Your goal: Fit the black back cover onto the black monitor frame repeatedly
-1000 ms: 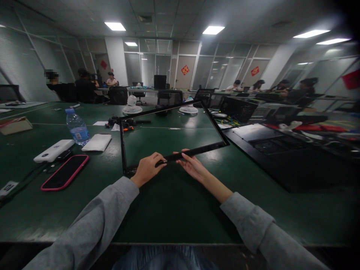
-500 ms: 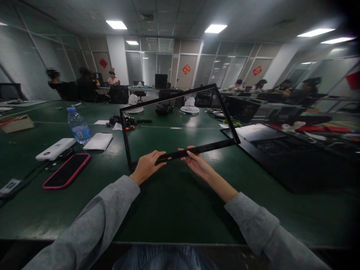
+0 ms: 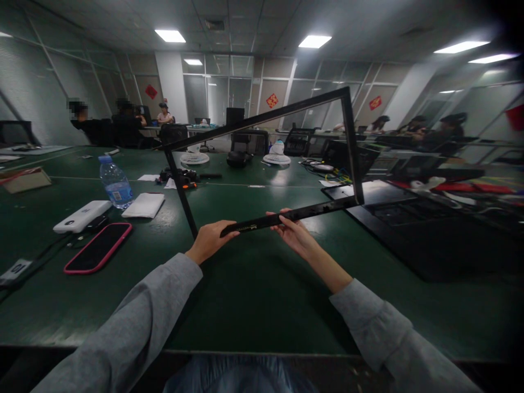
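Observation:
A thin black screen bezel (image 3: 321, 209), a rectangular frame with nothing inside it, is held up tilted above the green table (image 3: 262, 305). My left hand (image 3: 209, 240) is closed round its lower left corner, the thumb along the bottom bar. Midway along the same bar, my right hand (image 3: 298, 239) grips it with the thumb in front and fingers partly hidden behind. The bezel's right side stands higher than its left. Small pale marks show on the bottom bar between my hands.
To the left are a phone with a pink case (image 3: 98, 248), a white power bank (image 3: 83, 216), a water bottle (image 3: 115, 183) and folded white paper (image 3: 144, 205). A large black panel (image 3: 409, 232) lies at right. Two small white fans (image 3: 277, 154) stand farther back; several people sit beyond.
The bezel has tilted and swung, its top right corner rising and moving right. Both hands keep their hold, the right one shifting slightly right.

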A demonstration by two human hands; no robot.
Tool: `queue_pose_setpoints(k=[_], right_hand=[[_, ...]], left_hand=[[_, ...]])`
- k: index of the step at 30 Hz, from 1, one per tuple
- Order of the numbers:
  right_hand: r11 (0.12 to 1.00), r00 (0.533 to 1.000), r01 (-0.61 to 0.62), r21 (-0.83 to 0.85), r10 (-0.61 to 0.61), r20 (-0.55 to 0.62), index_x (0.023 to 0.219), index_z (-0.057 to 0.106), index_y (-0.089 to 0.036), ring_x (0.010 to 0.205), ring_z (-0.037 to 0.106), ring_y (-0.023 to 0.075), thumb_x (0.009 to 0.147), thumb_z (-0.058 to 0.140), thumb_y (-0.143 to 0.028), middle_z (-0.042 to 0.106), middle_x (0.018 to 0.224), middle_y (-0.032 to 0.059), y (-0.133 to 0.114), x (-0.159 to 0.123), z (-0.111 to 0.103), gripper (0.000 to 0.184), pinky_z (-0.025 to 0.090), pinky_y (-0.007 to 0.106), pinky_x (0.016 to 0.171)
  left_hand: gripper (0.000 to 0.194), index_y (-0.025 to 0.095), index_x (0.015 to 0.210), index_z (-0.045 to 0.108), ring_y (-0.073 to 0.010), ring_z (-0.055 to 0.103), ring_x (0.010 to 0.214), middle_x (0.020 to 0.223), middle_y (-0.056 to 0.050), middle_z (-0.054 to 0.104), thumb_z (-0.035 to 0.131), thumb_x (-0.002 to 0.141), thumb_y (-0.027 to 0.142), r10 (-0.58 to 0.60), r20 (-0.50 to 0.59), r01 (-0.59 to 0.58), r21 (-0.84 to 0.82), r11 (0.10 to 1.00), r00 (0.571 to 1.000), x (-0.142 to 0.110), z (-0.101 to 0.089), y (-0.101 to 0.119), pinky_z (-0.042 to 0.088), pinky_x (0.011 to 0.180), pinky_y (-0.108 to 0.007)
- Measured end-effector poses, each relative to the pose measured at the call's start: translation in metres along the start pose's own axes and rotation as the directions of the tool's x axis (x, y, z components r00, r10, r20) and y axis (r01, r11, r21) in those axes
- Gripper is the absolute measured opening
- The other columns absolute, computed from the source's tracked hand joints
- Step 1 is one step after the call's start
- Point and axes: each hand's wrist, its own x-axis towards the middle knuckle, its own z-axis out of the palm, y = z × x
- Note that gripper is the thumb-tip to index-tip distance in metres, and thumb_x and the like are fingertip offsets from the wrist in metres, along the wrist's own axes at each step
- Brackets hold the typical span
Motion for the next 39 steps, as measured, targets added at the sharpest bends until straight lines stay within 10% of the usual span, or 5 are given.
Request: queue_pose_setpoints(k=[39], right_hand=[[0.999, 1.000, -0.002, -0.048, 0.002, 0.001, 0.096, 0.059, -0.028, 0.072, 0.072, 0.0127, 0.071, 0.090, -0.024, 0.079, 0.110, 0.0015, -0.009, -0.003, 0.003, 0.040, 0.062, 0.024, 0.067]], left_hand=[[0.039, 0.028, 0.122, 0.066, -0.0210, 0.075, 0.096, 0.112, -0.001, 0.077, 0.062, 0.096, 0.056, -0.024, 0.062, 0.028, -0.067, 0.997, 0.998, 0.002, -0.003, 0.002, 0.059, 0.083, -0.037]])
